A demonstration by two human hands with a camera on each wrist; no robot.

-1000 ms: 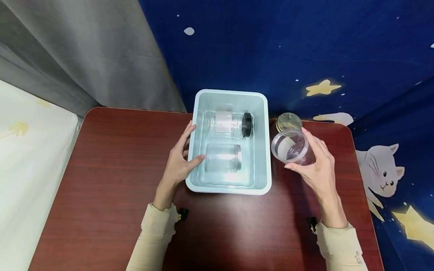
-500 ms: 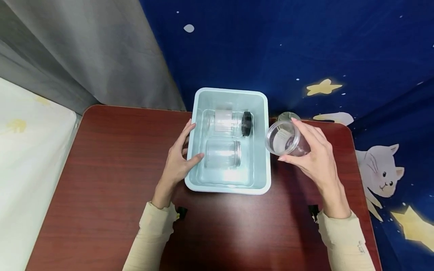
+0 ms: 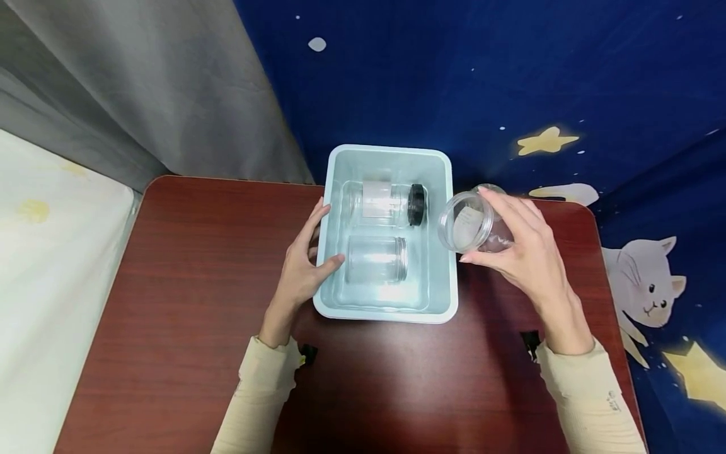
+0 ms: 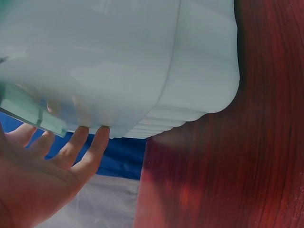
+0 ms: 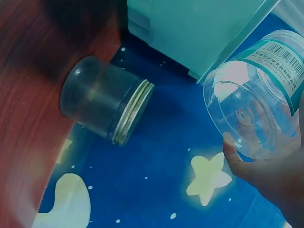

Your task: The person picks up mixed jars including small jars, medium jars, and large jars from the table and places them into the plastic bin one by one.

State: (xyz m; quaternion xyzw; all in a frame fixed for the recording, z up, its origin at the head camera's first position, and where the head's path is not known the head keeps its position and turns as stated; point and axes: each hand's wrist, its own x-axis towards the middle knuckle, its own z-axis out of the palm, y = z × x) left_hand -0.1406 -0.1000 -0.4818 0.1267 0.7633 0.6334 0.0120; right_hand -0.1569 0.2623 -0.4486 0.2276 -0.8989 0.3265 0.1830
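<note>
A pale blue plastic bin (image 3: 386, 315) stands on the table, a clear jar with a black lid (image 3: 416, 205) and another clear jar (image 3: 374, 260) lying on their sides in it. My left hand (image 3: 303, 265) holds the bin's left wall, thumb over the rim and fingers along the outside (image 4: 78, 142). In my right hand (image 3: 530, 258) is a clear plastic jar (image 3: 496, 236) without a lid, gripped round its body and tilted with its mouth toward the bin, overlapping the right rim. The right wrist view shows a green barcode label (image 5: 280, 61) on it.
Behind the held jar, a clear jar with a gold lid (image 5: 133, 111) stands upright near the table's back edge, mostly hidden in the head view. A dark blue curtain (image 3: 386, 75) hangs behind the reddish-brown table (image 3: 198, 284), with a grey curtain (image 3: 227, 94) to the left.
My right hand has moved left and slightly back with the jar, tilting it further, so its mouth now overlaps the bin's right rim. The left hand keeps its hold on the bin.
</note>
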